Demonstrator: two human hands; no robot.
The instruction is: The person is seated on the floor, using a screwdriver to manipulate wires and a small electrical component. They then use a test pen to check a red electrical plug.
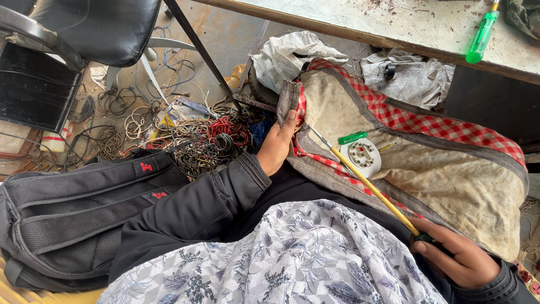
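Note:
My left hand [278,143] grips the left edge of a dirty beige cloth [450,174] with a red-checked border, spread over my lap. My right hand [458,256] holds a long screwdriver with a yellow shaft [365,183] by its green handle, at the lower right. Its metal tip points up-left toward my left hand. The shaft passes over a round white part [363,155] lying on the cloth. A small green-handled tool [352,138] lies on top of that part.
A black backpack [67,219] lies at the left. Tangled wires and coils [191,141] cover the floor beyond it. A black chair [95,28] stands at the top left. A workbench [405,25] at the top carries a green screwdriver [482,36]. Plastic bags [410,79] sit under it.

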